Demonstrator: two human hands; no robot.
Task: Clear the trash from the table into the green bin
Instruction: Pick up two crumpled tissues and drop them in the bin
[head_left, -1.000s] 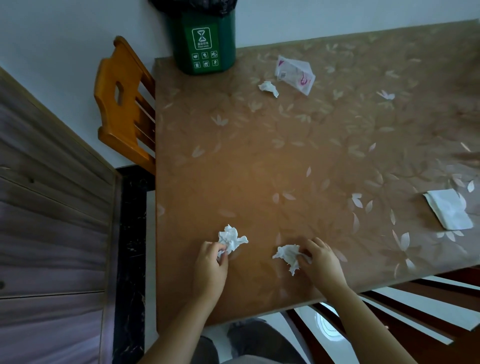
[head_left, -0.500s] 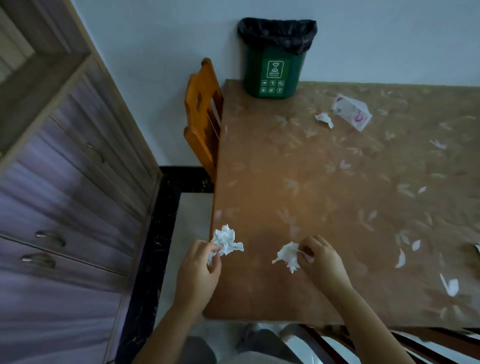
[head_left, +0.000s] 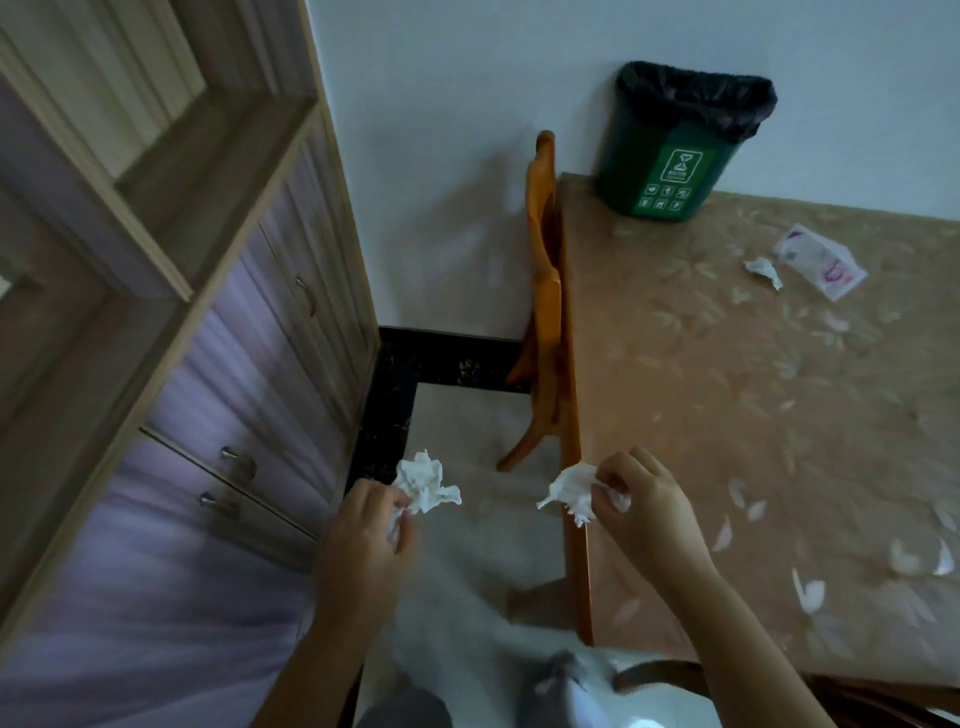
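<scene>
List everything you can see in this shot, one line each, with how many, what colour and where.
green bin: one, green with a black liner, far left corner of the table against the wall
table: one, brown with a pale leaf pattern, right half of the view
crumpled tissue: one, white, on the table right of the bin
wrapper: one, white with pink print, on the table just right of that tissue
chair: one, orange wood, pushed against the table's left edge
cabinet: one, purplish-grey drawers in a light wood frame, left side
held tissues: two, white, one in the left hand, one in the right hand
left hand: over the floor, left of the table
right hand: over the table's near left edge
</scene>
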